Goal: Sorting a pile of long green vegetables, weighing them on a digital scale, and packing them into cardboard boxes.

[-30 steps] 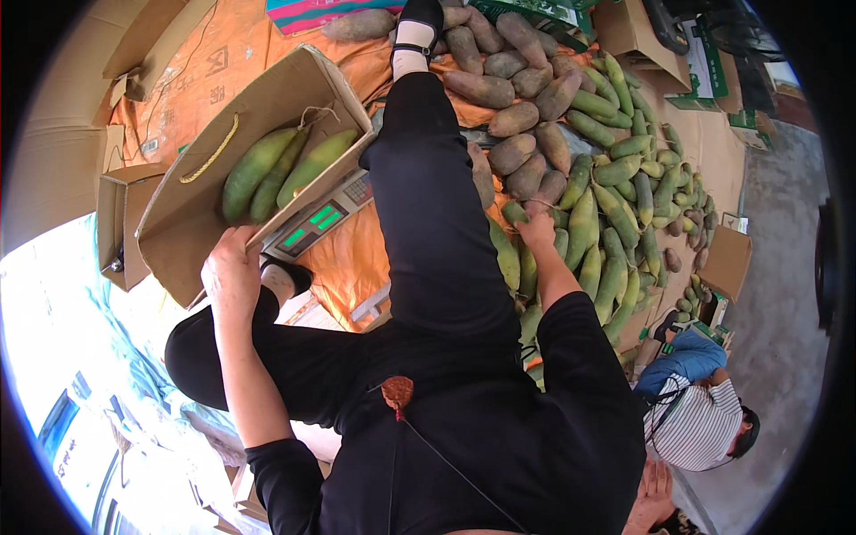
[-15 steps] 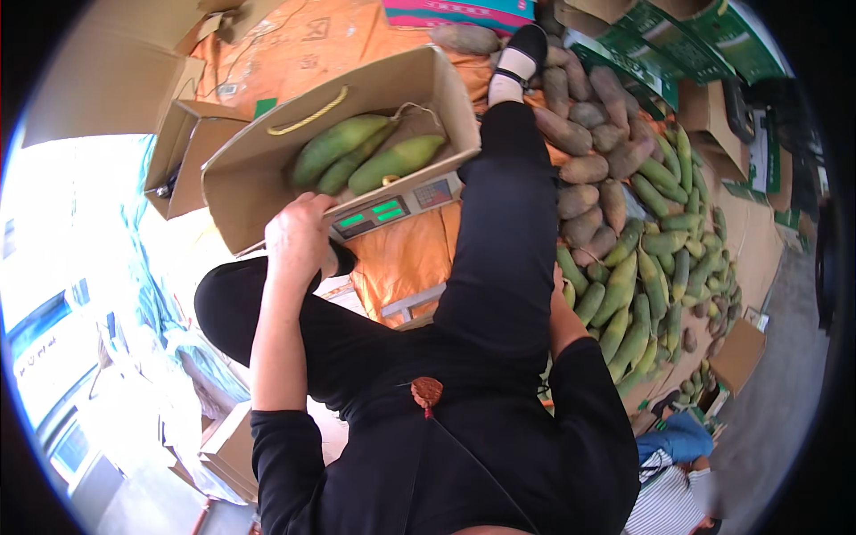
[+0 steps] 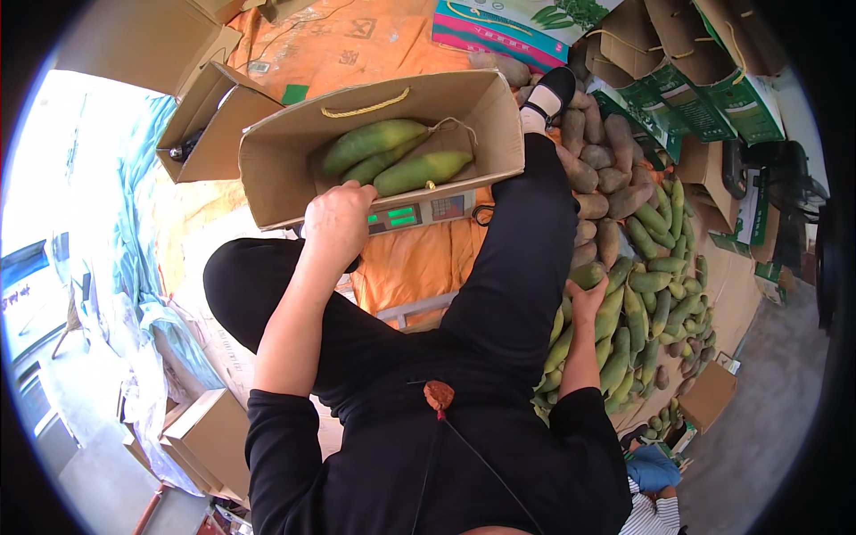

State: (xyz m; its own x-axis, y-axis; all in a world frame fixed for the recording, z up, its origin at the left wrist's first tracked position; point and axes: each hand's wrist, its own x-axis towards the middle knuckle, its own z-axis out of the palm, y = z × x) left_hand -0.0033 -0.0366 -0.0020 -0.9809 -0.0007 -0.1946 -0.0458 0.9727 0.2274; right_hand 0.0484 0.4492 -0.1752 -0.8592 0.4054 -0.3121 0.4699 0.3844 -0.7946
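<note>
My left hand (image 3: pixel 337 223) is closed over the near rim of an open cardboard box (image 3: pixel 267 169) with a yellow rope handle. Inside the box lie three long green radishes (image 3: pixel 419 173). A digital scale (image 3: pixel 428 212) with lit green displays shows under the box's near side. To the right of my knee, my right hand (image 3: pixel 586 301) is closed round a green radish (image 3: pixel 585 274) at the edge of a large heap of green radishes (image 3: pixel 635 316). Its fingers are partly hidden by the radish.
Brownish-red radishes (image 3: pixel 615 180) lie beyond the green heap, beside my foot. Green printed boxes (image 3: pixel 673 107) stand at the far right, and a pink and teal box (image 3: pixel 499 36) at the far middle. An orange tarp (image 3: pixel 357 40) covers the floor. Another person (image 3: pixel 655 477) is at the lower right.
My right hand has come out from beside my knee and now grips a green radish. My left hand stays on the box rim. The whole view has shifted.
</note>
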